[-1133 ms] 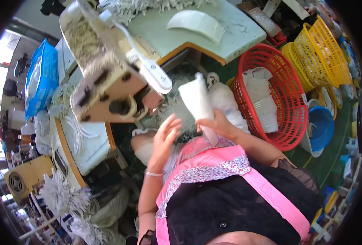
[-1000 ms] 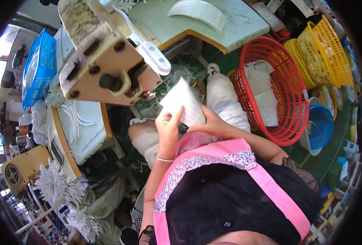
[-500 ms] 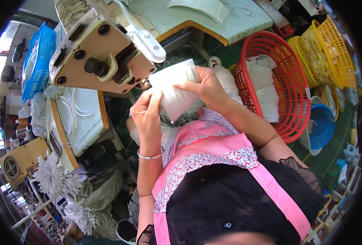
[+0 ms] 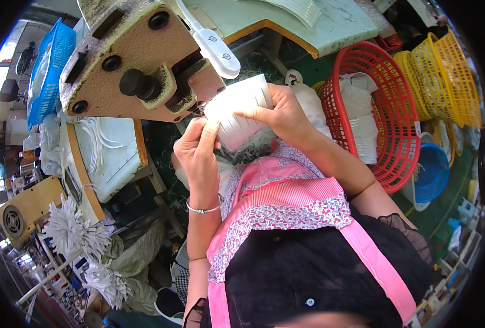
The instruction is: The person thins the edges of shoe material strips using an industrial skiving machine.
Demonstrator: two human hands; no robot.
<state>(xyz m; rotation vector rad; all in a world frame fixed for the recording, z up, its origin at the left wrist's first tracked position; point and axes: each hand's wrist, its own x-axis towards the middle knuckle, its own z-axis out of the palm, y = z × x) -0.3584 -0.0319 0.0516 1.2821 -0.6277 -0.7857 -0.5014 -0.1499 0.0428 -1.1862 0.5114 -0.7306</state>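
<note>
White pleated piece (image 4: 237, 112) is sitting between both hands, right beside the sewing machine (image 4: 138, 60), its upper left corner lying close under the machine's head. It looks like a stack of thin ribbed fabric or paper, though the fisheye bend is making the material hard to tell.

Going from the left: a blue basket (image 4: 45, 71) is standing at the far edge, and below it white tufted bundles (image 4: 70, 232) are lying beside a yellow motor housing (image 4: 26, 210). A pale side worktop (image 4: 108, 158) with white loops on it is running under the machine.

The left hand (image 4: 197, 153) is closing on the piece's lower left edge, fingers curled up and pinching it; a thin bangle (image 4: 204, 209) is circling the wrist. The right hand (image 4: 283, 112) is gripping the piece from the right, thumb lying across its front and fingers wrapping behind.

Below the hands a pink apron (image 4: 286, 202) with a flowered band is covering dark clothing.

Further right a red basket (image 4: 379, 117) is holding more white pieces. Beyond it yellow baskets (image 4: 445, 71) are stacking near the rim, and a blue bowl (image 4: 431, 172) is sitting just below them. A green worktop (image 4: 286, 22) is stretching across the top.
</note>
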